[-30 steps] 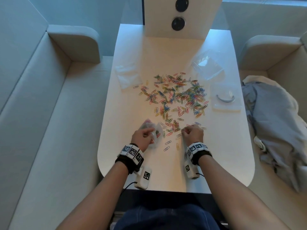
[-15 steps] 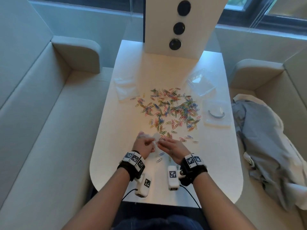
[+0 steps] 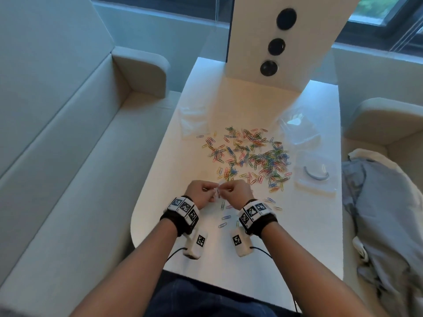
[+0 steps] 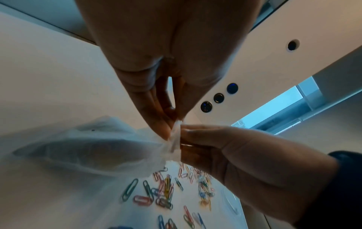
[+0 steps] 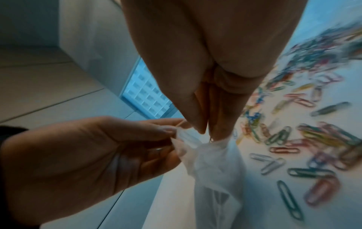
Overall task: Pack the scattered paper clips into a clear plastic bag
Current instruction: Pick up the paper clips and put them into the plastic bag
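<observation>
Coloured paper clips [image 3: 249, 154] lie scattered over the middle of the white table [image 3: 309, 236]; a few loose ones [image 3: 225, 218] lie between my wrists. Both hands meet above the table's near part. My left hand [image 3: 201, 192] and right hand [image 3: 233, 191] each pinch the top edge of a small clear plastic bag [image 3: 216, 194]. In the left wrist view the bag [image 4: 88, 148] hangs crumpled from the pinch of the left hand [image 4: 172, 124], with the right hand [image 4: 225, 148] beside it. The right wrist view shows the bag [image 5: 213, 162] hanging below both hands, clips [image 5: 305, 139] behind it.
More clear bags lie on the table at the far left [image 3: 194, 120] and far right [image 3: 299, 129]; a flat packet with a grey curved piece [image 3: 315, 175] sits right. A white upright panel [image 3: 286, 40] stands at the far end. Sofas flank the table; grey clothing [image 3: 384, 213] lies right.
My right hand left the clips on the table and came left to the bag. Both hands have lifted and now pinch the bag's top edge together.
</observation>
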A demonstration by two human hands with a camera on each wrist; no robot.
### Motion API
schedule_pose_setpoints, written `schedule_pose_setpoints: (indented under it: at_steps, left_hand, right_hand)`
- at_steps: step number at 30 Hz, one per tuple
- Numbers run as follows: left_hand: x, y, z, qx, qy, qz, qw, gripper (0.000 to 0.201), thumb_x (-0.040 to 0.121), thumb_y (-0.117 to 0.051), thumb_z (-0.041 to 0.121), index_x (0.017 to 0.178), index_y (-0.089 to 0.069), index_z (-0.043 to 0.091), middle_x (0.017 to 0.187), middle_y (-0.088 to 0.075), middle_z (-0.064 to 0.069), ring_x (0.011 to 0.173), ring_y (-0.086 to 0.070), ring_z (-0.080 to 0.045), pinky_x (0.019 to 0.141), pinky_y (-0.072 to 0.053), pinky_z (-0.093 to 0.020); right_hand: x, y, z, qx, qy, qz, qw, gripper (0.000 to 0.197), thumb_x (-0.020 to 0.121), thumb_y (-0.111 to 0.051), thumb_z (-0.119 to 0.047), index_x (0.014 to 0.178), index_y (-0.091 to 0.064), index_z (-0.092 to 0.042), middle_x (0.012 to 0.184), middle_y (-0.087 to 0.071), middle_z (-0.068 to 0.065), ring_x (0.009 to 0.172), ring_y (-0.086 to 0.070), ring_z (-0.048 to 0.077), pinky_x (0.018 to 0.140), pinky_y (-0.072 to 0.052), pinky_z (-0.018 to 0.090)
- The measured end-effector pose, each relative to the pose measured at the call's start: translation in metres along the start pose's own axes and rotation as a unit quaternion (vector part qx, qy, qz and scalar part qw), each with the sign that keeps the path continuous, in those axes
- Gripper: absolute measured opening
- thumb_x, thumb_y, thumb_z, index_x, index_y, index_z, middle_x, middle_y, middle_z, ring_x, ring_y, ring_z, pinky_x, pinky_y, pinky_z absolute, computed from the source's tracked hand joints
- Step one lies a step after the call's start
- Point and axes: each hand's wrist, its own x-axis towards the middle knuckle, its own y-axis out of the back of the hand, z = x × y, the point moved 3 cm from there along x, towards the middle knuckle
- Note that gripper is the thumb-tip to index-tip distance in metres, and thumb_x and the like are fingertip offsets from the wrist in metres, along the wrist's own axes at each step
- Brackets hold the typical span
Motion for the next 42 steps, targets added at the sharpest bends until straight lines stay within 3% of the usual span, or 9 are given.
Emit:
schedule_pose_setpoints:
  at_steps: [3, 9, 12, 16, 23, 29, 33, 37, 42]
  left_hand:
    - [0.009, 0.018, 0.006, -0.017, 0.009, 0.027, 0.999, 0.023, 0.092, -0.059, 0.001, 0.112, -0.070, 0.002, 0.088, -0.072, -0.016, 0.069, -0.064, -0.018, 0.077, -0.059, -0.028]
    - [0.045, 0.079, 0.016, -0.001, 0.021, 0.090, 0.996, 0.028, 0.092, -0.053, -0.001, 0.112, -0.071, 0.004, 0.065, -0.065, -0.003, 0.061, -0.060, -0.017, 0.087, -0.058, -0.039]
    - [0.057, 0.115, 0.025, -0.025, 0.013, 0.116, 0.993, 0.029, 0.091, -0.051, -0.004, 0.112, -0.071, 0.002, 0.065, -0.065, -0.001, 0.060, -0.060, -0.015, 0.085, -0.057, -0.037]
    - [0.066, 0.147, 0.034, -0.051, 0.001, 0.127, 0.991, 0.028, 0.092, -0.053, -0.003, 0.112, -0.071, 0.004, 0.073, -0.067, -0.004, 0.068, -0.061, -0.017, 0.086, -0.056, -0.033]
    - [0.084, 0.158, 0.030, -0.059, 0.019, 0.122, 0.991, 0.027, 0.093, -0.055, -0.001, 0.113, -0.071, 0.005, 0.081, -0.069, -0.008, 0.073, -0.063, -0.020, 0.084, -0.053, -0.031]
    - [0.089, 0.147, 0.021, -0.065, 0.034, 0.093, 0.993, 0.027, 0.093, -0.055, 0.000, 0.111, -0.072, 0.011, 0.072, -0.068, -0.001, 0.068, -0.063, -0.014, 0.091, -0.055, -0.035]
    - [0.093, 0.129, 0.020, -0.046, 0.044, 0.073, 0.995, 0.028, 0.092, -0.055, 0.002, 0.110, -0.073, 0.015, 0.063, -0.065, 0.006, 0.062, -0.060, -0.010, 0.090, -0.056, -0.034]
    - [0.094, 0.110, 0.012, -0.031, 0.056, 0.049, 0.997, 0.029, 0.091, -0.054, 0.004, 0.109, -0.073, 0.018, 0.063, -0.065, 0.001, 0.063, -0.061, -0.012, 0.090, -0.057, -0.036]
    - [0.090, 0.090, 0.004, -0.030, 0.060, 0.035, 0.997, 0.027, 0.092, -0.055, 0.003, 0.109, -0.072, 0.014, 0.069, -0.066, -0.003, 0.065, -0.061, -0.012, 0.087, -0.057, -0.033]
  right_hand:
    - [0.018, -0.003, -0.025, -0.072, 0.019, -0.079, 0.994, 0.027, 0.085, -0.061, -0.002, 0.103, -0.076, -0.016, 0.091, -0.071, 0.000, 0.083, -0.064, 0.013, 0.079, -0.052, 0.025]
    - [0.073, 0.012, -0.058, 0.169, 0.060, -0.066, 0.982, 0.037, 0.088, -0.043, 0.010, 0.087, -0.075, -0.007, 0.081, -0.073, 0.014, 0.072, -0.072, 0.024, 0.069, -0.060, 0.031]
    - [0.129, 0.013, -0.067, 0.003, 0.125, -0.011, 0.992, 0.030, 0.091, -0.050, -0.001, 0.101, -0.075, -0.015, 0.102, -0.071, 0.000, 0.092, -0.067, 0.018, 0.082, -0.053, 0.022]
    - [0.196, -0.037, -0.064, -0.267, 0.214, -0.120, 0.932, 0.041, 0.095, -0.054, -0.019, 0.136, -0.054, -0.020, 0.148, -0.045, 0.008, 0.137, -0.040, 0.026, 0.114, -0.030, 0.037]
    - [0.244, -0.061, -0.049, -0.501, 0.241, -0.137, 0.820, 0.071, 0.095, -0.047, -0.048, 0.154, -0.013, -0.029, 0.164, -0.002, 0.005, 0.150, -0.005, 0.032, 0.119, -0.012, 0.054]
    - [0.227, -0.045, -0.024, -0.451, 0.251, -0.092, 0.851, 0.052, 0.100, -0.044, -0.027, 0.149, -0.031, -0.018, 0.160, -0.022, 0.012, 0.143, -0.024, 0.038, 0.110, -0.034, 0.057]
    - [0.214, -0.035, -0.018, -0.426, 0.277, -0.052, 0.860, 0.032, 0.088, -0.056, 0.002, 0.119, -0.062, -0.002, 0.128, -0.057, 0.016, 0.112, -0.054, 0.034, 0.093, -0.051, 0.043]
    - [0.208, -0.027, -0.016, -0.419, 0.230, -0.037, 0.878, 0.018, 0.086, -0.060, 0.001, 0.100, -0.070, -0.005, 0.100, -0.062, 0.007, 0.087, -0.059, 0.025, 0.082, -0.054, 0.034]
    - [0.199, 0.013, -0.007, -0.144, 0.031, 0.027, 0.989, 0.013, 0.082, -0.070, -0.008, 0.091, -0.079, -0.009, 0.092, -0.075, 0.005, 0.086, -0.069, 0.021, 0.083, -0.055, 0.028]
